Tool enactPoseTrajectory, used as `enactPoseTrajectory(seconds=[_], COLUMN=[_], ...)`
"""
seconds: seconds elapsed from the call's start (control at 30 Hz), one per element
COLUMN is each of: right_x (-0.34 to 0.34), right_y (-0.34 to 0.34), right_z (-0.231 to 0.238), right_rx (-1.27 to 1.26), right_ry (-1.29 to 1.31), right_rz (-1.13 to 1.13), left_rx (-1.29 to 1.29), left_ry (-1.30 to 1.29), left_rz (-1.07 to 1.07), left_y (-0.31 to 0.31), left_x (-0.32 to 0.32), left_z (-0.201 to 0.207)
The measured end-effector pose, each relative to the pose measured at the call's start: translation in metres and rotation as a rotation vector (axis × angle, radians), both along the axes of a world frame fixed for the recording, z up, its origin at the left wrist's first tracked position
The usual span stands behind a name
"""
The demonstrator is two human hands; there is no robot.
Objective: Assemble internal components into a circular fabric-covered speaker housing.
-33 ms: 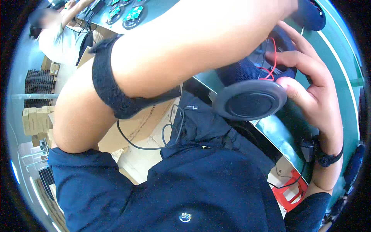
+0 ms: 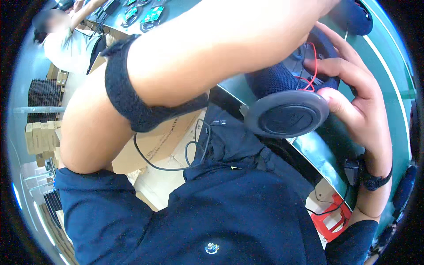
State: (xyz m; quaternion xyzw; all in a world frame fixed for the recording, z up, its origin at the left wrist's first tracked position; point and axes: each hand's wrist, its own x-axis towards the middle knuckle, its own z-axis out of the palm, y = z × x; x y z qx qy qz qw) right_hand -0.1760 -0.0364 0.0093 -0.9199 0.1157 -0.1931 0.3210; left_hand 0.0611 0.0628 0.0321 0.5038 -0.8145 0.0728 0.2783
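Observation:
A dark blue mesh-covered speaker body (image 2: 277, 81) is at the upper right, with its inside partly open to view. Thin red wires (image 2: 314, 66) loop out of it. At its near end a black round end piece (image 2: 287, 115) faces me, tilted. My right hand (image 2: 360, 86) is closed round the speaker from the right, thumb at the round piece's edge and a finger by the opening. My left arm reaches across above the speaker; my left hand (image 2: 324, 8) is at the top edge, its fingers mostly hidden.
A green work table (image 2: 391, 59) runs along the right, with another dark blue part (image 2: 357, 18) on it. Circuit boards (image 2: 152, 15) lie at the far left, near a person in white. A black cable (image 2: 163, 169) loops by my lap. A red plastic stool (image 2: 329, 227) stands below.
My left forearm has shifted very slightly, and the round end piece has moved a touch. My right hand keeps its hold on the speaker.

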Motion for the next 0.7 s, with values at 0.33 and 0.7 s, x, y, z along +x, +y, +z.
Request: enactPoseTrajectory(seconds=[0.33, 0.7], right_x=[-0.008, 0.001], right_y=[-0.007, 0.007], right_z=[0.000, 0.003], right_rx=[-0.123, -0.007], right_ry=[0.090, 0.044], right_rz=[-0.036, -0.085], left_rx=[0.036, 0.171], left_ry=[-0.075, 0.022], left_rz=[-0.048, -0.105], left_y=[0.005, -0.016], left_x=[0.014, 0.023], left_z=[0.004, 0.011])
